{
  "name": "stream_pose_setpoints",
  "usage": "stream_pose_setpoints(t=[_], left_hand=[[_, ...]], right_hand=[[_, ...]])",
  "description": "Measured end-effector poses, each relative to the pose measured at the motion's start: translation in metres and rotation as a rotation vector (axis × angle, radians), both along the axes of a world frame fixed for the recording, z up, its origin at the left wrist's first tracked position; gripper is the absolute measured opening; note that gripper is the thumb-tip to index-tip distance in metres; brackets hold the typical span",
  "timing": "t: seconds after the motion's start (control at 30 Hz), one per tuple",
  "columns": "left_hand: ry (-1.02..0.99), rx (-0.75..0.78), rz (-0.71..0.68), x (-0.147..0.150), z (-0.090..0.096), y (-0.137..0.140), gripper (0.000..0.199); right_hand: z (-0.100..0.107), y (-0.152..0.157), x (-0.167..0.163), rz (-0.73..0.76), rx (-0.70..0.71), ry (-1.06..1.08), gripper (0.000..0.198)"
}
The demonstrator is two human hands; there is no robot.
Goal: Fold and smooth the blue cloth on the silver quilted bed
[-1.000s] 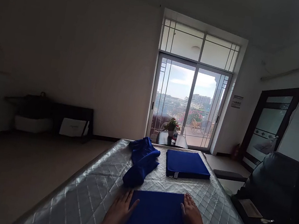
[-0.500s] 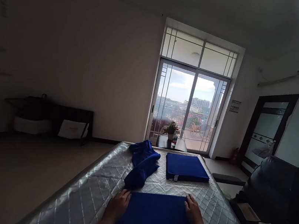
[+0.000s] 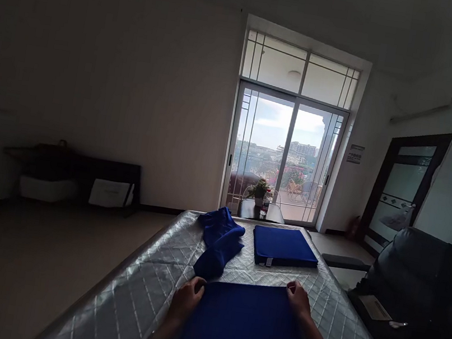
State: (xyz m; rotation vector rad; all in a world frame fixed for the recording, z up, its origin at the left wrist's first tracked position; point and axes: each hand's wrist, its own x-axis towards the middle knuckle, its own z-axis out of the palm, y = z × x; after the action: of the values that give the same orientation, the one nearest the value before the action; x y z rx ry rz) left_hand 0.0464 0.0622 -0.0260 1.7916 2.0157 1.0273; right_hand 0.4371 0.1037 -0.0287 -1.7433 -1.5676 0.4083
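A flat blue cloth (image 3: 243, 325) lies spread on the quilted grey mattress (image 3: 133, 303) right in front of me. My left hand (image 3: 186, 298) grips its far left corner with curled fingers. At the far right corner my right hand (image 3: 297, 298) pinches the cloth's edge. Beyond them a crumpled blue cloth (image 3: 217, 241) lies in a heap, its near end close to my left hand. A neatly folded blue cloth (image 3: 283, 246) with a small white tag sits to its right.
A dark leather sofa (image 3: 420, 289) stands close to the mattress's right side. Past the far end are a small table with a potted plant (image 3: 259, 191) and a glass sliding door (image 3: 283, 155). A dark bench (image 3: 76, 175) lines the left wall.
Both hands went from lying flat on the cloth's sides to gripping its far corners. The far edge has moved slightly away from me.
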Motion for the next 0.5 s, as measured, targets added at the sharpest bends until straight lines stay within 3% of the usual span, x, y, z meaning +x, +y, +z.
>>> stream_pose_setpoints(t=[0.3,0.5], left_hand=[[-0.252,0.013,-0.033,-0.005,-0.005,0.003,0.027],[-0.370,0.001,-0.030,0.000,0.005,-0.006,0.021]], right_hand=[[0.002,-0.006,0.001,0.014,-0.041,0.025,0.028],[-0.001,-0.012,0.000,-0.002,-0.031,-0.023,0.032]])
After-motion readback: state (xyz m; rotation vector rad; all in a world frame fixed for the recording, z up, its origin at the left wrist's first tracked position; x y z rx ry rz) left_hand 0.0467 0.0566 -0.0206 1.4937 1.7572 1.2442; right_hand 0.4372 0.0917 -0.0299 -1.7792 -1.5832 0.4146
